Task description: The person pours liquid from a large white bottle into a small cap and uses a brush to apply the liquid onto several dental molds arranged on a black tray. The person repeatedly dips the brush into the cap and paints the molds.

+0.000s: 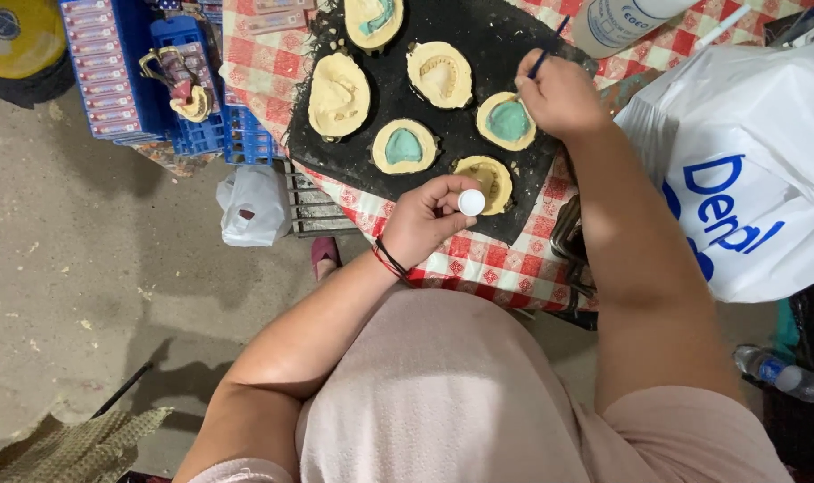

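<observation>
My left hand (425, 217) holds a small round white cap (471, 202) between thumb and fingers, just over the near edge of a black mat (478, 45). My right hand (559, 94) grips a thin dark brush (546, 55) and rests beside a yellow plaster dental cast with green filling (507, 121). Several more yellow casts lie on the mat, among them another green-filled cast (404, 146), a plain cast (339, 95) and a cast next to the cap (489, 179). Red and black bands circle my left wrist.
The mat lies on a red checked tablecloth (478, 259). A white plastic bag with blue print (746, 170) sits at right, a white bottle (617, 22) at the back. Blue crates (130, 72) and a small white bag (253, 207) stand on the concrete floor at left. A water bottle (782, 376) lies low right.
</observation>
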